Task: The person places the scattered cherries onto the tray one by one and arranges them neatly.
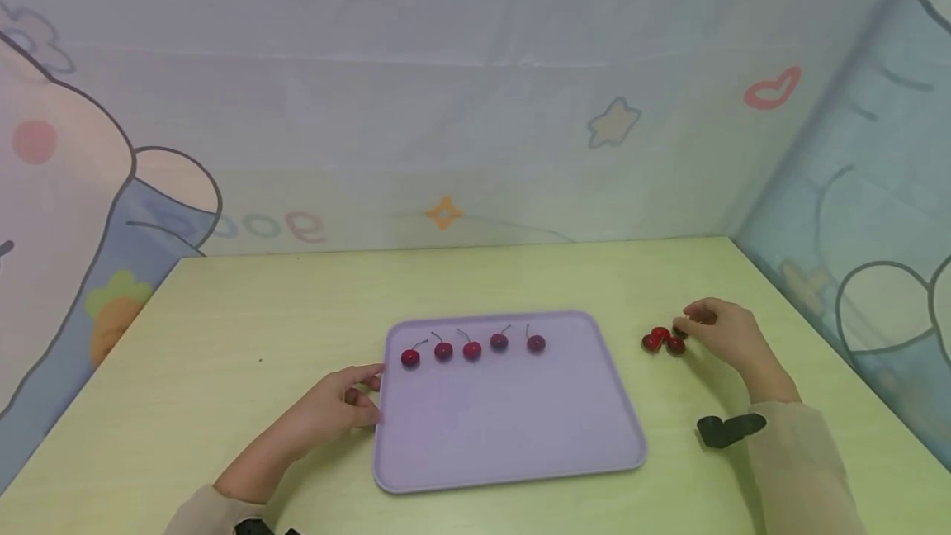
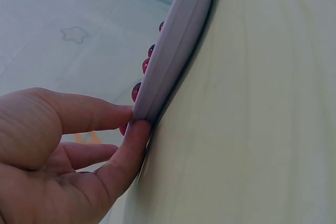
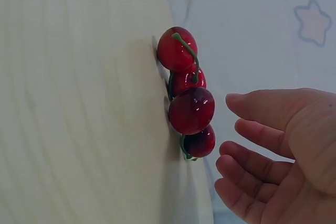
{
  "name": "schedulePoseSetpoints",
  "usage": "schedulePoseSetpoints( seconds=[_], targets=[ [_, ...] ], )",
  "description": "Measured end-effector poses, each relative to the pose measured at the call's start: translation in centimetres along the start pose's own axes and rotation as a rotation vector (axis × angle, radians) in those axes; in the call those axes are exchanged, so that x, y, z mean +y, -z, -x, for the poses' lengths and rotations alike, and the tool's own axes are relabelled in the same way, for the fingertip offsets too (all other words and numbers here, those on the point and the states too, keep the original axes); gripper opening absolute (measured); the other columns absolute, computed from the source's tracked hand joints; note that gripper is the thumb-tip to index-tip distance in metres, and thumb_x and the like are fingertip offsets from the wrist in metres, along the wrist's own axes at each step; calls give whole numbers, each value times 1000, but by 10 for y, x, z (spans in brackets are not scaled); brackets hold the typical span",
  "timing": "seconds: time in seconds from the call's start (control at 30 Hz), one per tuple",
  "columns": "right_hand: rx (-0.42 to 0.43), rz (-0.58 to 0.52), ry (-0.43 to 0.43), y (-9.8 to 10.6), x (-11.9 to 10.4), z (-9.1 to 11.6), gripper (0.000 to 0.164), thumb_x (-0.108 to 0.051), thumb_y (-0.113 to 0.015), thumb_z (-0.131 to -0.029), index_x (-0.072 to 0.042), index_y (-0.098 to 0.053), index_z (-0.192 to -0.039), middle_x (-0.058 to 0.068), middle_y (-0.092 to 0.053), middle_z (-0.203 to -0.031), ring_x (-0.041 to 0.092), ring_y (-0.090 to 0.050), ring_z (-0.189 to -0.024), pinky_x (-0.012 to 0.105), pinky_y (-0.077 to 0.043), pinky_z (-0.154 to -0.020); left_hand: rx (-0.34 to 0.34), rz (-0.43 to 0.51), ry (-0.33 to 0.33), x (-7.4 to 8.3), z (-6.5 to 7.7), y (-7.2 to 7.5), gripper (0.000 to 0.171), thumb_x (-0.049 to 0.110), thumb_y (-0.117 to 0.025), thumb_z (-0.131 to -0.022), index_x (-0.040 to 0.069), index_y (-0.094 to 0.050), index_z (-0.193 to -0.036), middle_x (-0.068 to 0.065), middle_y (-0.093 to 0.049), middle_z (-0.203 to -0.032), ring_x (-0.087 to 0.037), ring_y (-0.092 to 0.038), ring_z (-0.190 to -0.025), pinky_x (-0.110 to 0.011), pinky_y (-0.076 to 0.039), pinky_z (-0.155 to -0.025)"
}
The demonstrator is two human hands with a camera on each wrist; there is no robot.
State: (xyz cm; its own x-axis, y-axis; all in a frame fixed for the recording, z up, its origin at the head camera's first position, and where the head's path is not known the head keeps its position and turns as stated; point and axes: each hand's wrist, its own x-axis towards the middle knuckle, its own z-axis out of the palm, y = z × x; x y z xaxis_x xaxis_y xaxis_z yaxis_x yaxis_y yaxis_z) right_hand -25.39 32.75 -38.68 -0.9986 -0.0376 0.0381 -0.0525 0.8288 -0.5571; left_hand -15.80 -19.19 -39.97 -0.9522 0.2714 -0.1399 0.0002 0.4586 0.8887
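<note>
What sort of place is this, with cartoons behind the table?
Perhaps a tabletop set-up for filming or demonstrations, though I can't be sure: a creased, cartoon-printed backdrop stands behind a pale table, which holds a purple tray with five cherries.

Far cloth: behind the table, along its far edge.
Right cloth: beside the table's right edge.
Tray: on the table, between left hand and cherry cluster.
Cherry row: five, on the tray, side by side along its far part; leftmost one near the left rim, rightmost short of the right rim, bare tray on the near side.
Left hand: left of the tray, touching its left rim.
Cherry cluster: four, on the table, right of the tray, apart from it.
Right hand: just right of the cluster.
</note>
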Motion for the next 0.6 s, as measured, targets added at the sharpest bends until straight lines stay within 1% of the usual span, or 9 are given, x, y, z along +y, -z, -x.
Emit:
schedulePoseSetpoints(
  seconds=[0.3, 0.6],
  targets=[
    [-19, 11, -11, -3, 5, -1, 51, -36, -60, -94, 9, -56, -118, 31, -58, -114, 45, -54, -104, 52, -46, -83, -7, 2, -10, 0, -1, 0, 68, -2, -68, -80, -12, -38, -140, -21, -56, -118, -17, -56, -86, -25, -47, -65],
    [-21, 18, 9, -5, 8, -2, 48, -33, -61, -94, 9, -57, -118, 31, -60, -111, 46, -55, -103, 53, -46, -82, 1, 14, 12, 1, 0, 0, 68, -2, -69, -79, -11, -40, -140, -18, -56, -118, -18, -56, -86, -24, -47, -66]
  ],
)
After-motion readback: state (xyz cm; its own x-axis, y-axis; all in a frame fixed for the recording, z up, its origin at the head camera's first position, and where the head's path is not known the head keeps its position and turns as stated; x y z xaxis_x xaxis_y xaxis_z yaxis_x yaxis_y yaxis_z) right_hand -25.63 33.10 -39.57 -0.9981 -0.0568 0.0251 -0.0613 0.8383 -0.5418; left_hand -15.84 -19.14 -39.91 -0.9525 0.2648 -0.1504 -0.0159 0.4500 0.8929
